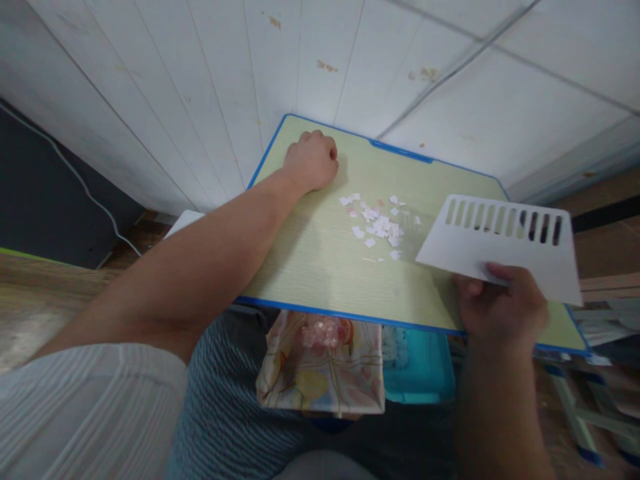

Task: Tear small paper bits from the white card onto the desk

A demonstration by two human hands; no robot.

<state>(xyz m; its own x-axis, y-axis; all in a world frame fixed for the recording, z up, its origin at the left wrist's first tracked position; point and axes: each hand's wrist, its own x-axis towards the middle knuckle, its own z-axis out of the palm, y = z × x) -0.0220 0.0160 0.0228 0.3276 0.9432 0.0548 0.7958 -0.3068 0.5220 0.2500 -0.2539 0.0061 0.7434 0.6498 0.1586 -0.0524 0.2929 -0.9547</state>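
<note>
On the desk [300, 267]: small white paper bits [384, 227] lie in a loose heap near the middle of the pale green top, several scattered singly around it; the rim is blue.
Left hand [313, 160]: rests on the desk toward its far left corner, beyond and to the left of the paper bits, apart from them; the fingers are curled in, and I cannot tell whether anything is inside.
Right hand [505, 310]: slightly blurred, its fingers pinch the near edge of the slotted white sheet [465, 243], thumb on top.
Slotted white sheet: tilted over the right part of the desk, its row of long slots along the far side, just right of the paper bits.
Under the near edge: a flower-patterned box [345, 390] with shiny pinkish contents, too unclear to name; just beside it on the right, a turquoise tray [425, 390].
Behind the desk: a white wall [320, 40] with a grey cable [450, 71] running slantwise across it.
</note>
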